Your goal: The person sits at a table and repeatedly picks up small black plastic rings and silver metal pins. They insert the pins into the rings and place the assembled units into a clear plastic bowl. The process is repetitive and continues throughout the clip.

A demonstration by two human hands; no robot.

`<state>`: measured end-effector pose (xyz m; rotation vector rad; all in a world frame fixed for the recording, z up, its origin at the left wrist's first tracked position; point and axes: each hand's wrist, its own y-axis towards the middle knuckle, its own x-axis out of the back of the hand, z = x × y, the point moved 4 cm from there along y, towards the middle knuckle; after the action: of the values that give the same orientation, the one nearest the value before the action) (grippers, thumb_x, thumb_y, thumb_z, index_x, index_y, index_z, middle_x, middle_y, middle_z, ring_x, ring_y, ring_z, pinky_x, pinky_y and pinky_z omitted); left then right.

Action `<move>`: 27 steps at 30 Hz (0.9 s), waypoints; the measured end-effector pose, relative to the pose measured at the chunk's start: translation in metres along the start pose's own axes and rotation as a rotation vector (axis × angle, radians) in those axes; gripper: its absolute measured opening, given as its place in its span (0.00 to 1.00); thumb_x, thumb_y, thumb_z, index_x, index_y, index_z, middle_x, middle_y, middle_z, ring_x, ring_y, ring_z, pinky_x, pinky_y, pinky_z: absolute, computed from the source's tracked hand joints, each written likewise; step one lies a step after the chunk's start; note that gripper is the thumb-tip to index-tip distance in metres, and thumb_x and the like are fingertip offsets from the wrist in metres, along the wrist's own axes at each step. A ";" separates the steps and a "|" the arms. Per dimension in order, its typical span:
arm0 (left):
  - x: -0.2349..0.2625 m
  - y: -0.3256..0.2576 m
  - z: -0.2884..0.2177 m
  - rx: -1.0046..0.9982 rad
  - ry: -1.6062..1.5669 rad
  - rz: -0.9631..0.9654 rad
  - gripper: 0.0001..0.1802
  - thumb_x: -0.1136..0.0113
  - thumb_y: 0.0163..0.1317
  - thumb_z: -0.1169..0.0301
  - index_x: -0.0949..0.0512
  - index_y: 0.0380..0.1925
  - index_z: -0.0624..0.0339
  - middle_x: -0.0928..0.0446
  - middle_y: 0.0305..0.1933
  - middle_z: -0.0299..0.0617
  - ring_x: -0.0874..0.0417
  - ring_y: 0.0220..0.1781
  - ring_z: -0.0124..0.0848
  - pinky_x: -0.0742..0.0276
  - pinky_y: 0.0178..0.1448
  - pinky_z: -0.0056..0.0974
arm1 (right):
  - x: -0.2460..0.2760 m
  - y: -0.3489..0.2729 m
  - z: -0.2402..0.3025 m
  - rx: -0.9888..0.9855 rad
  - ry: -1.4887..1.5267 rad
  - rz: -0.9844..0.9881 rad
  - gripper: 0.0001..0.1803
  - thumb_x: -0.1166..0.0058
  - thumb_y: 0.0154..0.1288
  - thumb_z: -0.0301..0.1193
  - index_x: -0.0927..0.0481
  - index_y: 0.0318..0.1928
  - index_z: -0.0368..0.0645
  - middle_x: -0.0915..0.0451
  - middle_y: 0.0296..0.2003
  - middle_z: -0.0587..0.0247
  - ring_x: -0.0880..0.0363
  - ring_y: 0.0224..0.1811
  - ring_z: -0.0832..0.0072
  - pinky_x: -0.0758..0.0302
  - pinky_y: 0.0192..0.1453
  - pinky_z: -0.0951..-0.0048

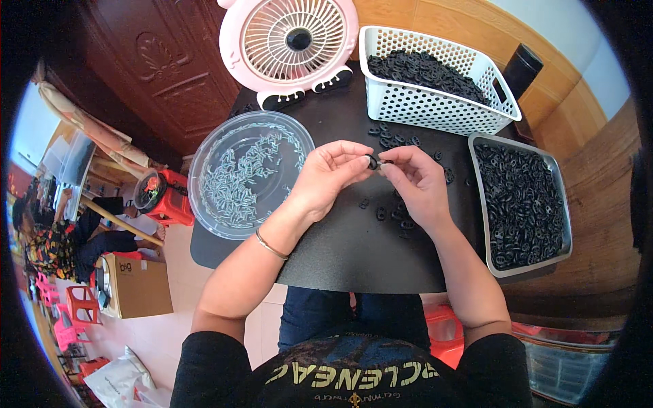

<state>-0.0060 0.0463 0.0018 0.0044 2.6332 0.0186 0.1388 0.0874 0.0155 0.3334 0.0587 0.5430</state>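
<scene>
Over the middle of the black table [340,255], my left hand [325,175] pinches a small black oval piece [372,162] between thumb and fingertips. Close against it, my right hand [420,185] has thumb and forefinger pressed together. Whatever sits in that pinch is too small to make out. Beside my left hand is a clear round tray [193,187] with many small silvery pins [235,180] spread in it. Loose black oval pieces [391,139] are scattered on the table behind and under my right hand.
At the back right stands a white perforated basket [422,114] heaped with black pieces. A metal tray [482,211] of similar pieces lies to the right. A pink fan [231,51] stands at the back. Off to the left are a cardboard box [146,285] and a seated person [51,238].
</scene>
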 end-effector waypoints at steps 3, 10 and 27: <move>-0.002 -0.001 -0.001 0.018 -0.013 0.007 0.10 0.47 0.57 0.78 0.27 0.40 0.65 0.24 0.37 0.39 0.22 0.38 0.24 0.23 0.47 0.29 | 0.000 0.000 -0.002 -0.002 0.042 -0.011 0.08 0.49 0.57 0.20 0.25 0.39 0.36 0.24 0.33 0.66 0.25 0.35 0.83 0.28 0.41 0.82; -0.002 0.000 -0.001 -0.036 0.001 0.023 0.11 0.47 0.57 0.80 0.27 0.42 0.65 0.25 0.39 0.39 0.23 0.40 0.24 0.24 0.49 0.29 | 0.001 0.000 -0.001 -0.064 0.004 -0.029 0.09 0.48 0.56 0.20 0.25 0.40 0.36 0.23 0.34 0.64 0.24 0.36 0.82 0.28 0.41 0.82; -0.002 0.000 -0.002 -0.069 0.039 0.025 0.14 0.46 0.56 0.80 0.27 0.43 0.65 0.24 0.38 0.41 0.22 0.40 0.25 0.24 0.48 0.29 | 0.003 0.001 0.001 -0.116 -0.034 -0.067 0.07 0.47 0.55 0.21 0.25 0.36 0.35 0.22 0.30 0.62 0.23 0.31 0.81 0.26 0.37 0.82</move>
<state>-0.0050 0.0463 0.0051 0.0137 2.6700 0.1199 0.1410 0.0893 0.0171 0.2267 0.0050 0.4722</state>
